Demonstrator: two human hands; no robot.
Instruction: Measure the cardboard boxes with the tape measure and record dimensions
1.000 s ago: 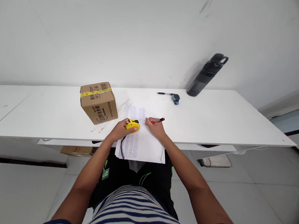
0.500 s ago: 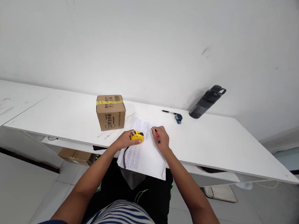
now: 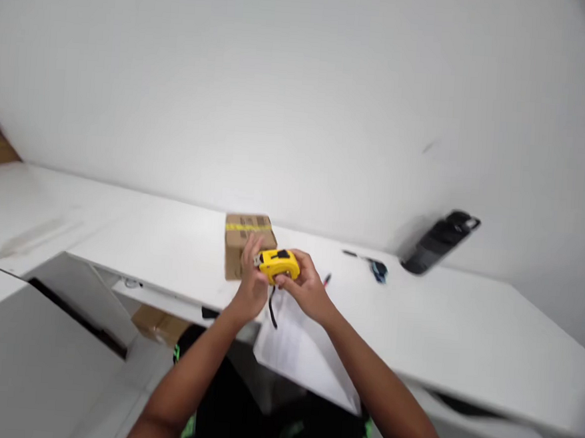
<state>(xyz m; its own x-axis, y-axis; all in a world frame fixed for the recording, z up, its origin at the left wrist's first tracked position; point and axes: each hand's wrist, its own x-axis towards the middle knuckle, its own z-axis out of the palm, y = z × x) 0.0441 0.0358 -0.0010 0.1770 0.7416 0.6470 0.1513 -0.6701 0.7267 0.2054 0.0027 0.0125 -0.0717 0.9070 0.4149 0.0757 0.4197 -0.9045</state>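
Note:
A yellow tape measure (image 3: 280,265) is held up above the desk, with its black wrist strap hanging down. My right hand (image 3: 308,283) is wrapped round the case from the right, thumb in front. My left hand (image 3: 252,279) is closed at the other end, its fingers around the metal hook. Little or no blade shows. Behind the hands stands a cardboard box (image 3: 235,248) with yellow tape on top, partly covered by my left hand. Below lies paper with handwriting (image 3: 303,350), overhanging the front edge. A red and black pen (image 3: 327,281) shows just beyond my right hand, partly hidden.
A black bottle (image 3: 438,244) leans against the wall at the right. Near it lie a dark pen (image 3: 353,254) and a small blue-black object (image 3: 379,272), blurred. More cardboard boxes are under the white desk (image 3: 161,236) and at the far left.
The tape measure is lifted off the paper and now has both hands on it. My right hand has let go of the red pen and moved onto the case. The view has shifted.

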